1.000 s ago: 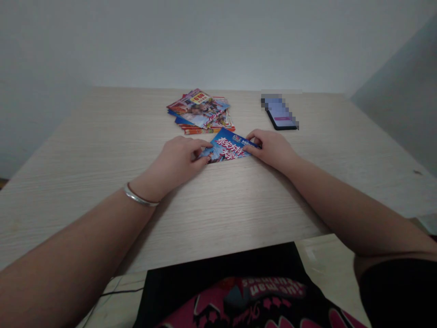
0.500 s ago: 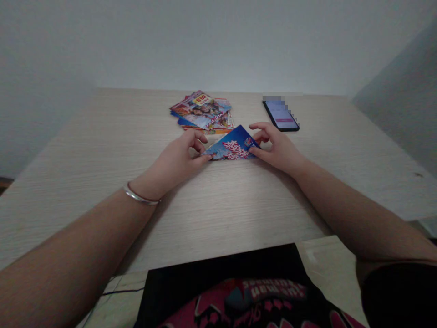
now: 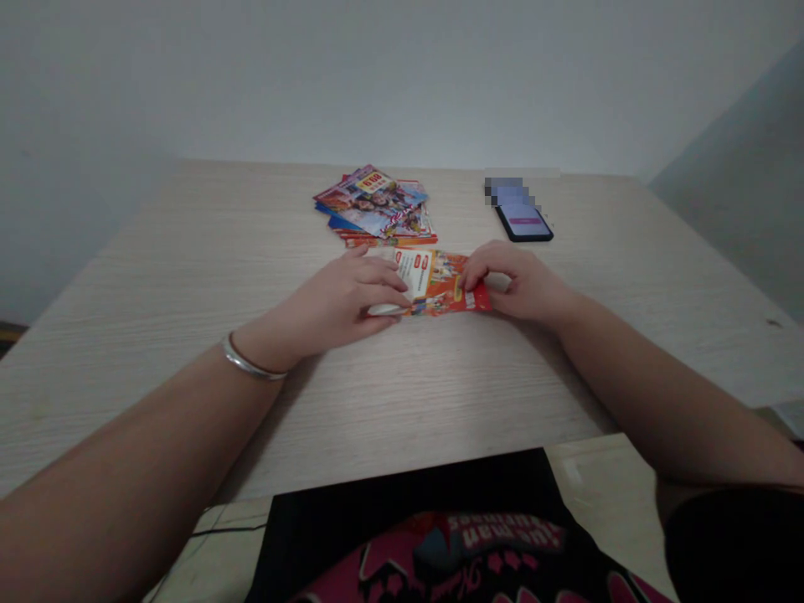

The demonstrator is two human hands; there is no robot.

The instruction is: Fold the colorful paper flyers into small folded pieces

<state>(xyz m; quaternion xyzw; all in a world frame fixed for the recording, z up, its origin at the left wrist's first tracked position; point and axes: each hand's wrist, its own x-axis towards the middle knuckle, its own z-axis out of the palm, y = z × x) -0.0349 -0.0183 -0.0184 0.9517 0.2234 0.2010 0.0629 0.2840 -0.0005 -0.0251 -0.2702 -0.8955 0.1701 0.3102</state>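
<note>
A leaflet (image 3: 438, 282) with an orange, red and white printed face lies flat on the wooden table (image 3: 188, 260) between my hands. My left hand (image 3: 342, 300), a silver bangle on its wrist, rests over the leaflet's left end with fingers laid across it. At the leaflet's right end my right hand (image 3: 518, 280) pinches the edge with curled fingers. Just behind lies a loose pile of colourful leaflets (image 3: 377, 205).
A black phone (image 3: 524, 221) with a lit screen lies at the back right of the table. A pale wall runs behind the table. My dark printed shirt shows below the table's near edge.
The leaflet showed its blue face and was lifted on edge; now it lies turned over, orange and white side up, with both hands on its ends.
</note>
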